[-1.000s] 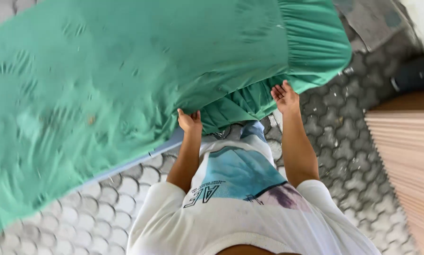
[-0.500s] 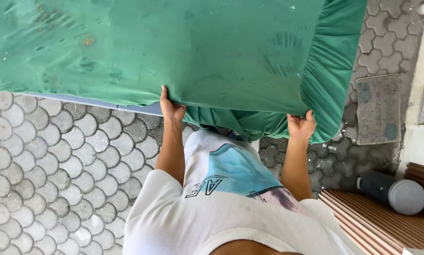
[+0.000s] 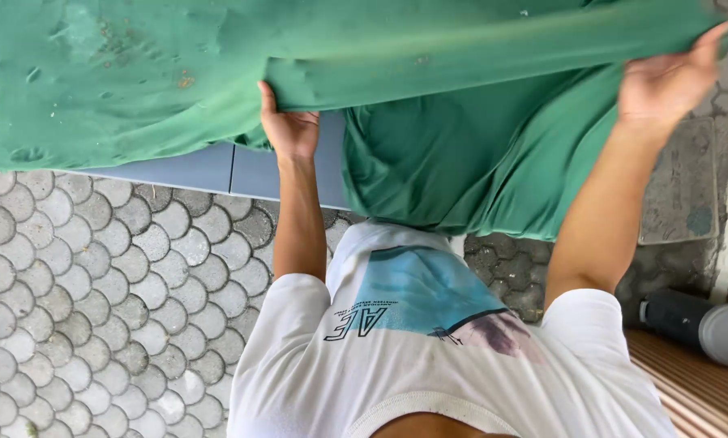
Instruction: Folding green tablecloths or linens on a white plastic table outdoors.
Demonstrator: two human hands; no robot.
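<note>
Both arms reach forward and up from the person's white printed T-shirt (image 3: pixel 429 365), elbows nearly straight. The left hand (image 3: pixel 289 130) sits near the middle of the view, wrist bent back, its fingers curled over the hem of a large green stretch-fabric fitted sheet (image 3: pixel 177 73) and closed on the cloth. The right hand (image 3: pixel 668 81) is raised higher at the far right, thumb and fingers spread along the same hem; it pinches the fabric edge, with the fingertips partly lost at the frame's corner.

The green sheet spans the whole top of the view, stretched taut between the two hands along a folded edge. To the left of the left hand it lies flat and speckled with small bits of dirt. Between the hands, below the held hem, the gathered elastic part hangs down in deep folds towards the person's chest. A grey-blue flat mattress edge (image 3: pixel 218 170) shows just under the sheet at the left hand.

Below lies a pavement of grey scallop-shaped paving stones (image 3: pixel 96 308). At the right, a worn grey mat (image 3: pixel 688 195) lies on the stones, a dark cylindrical container with a pale lid (image 3: pixel 696 320) lies on its side, and brown wooden slats (image 3: pixel 696 381) run along the near right corner.
</note>
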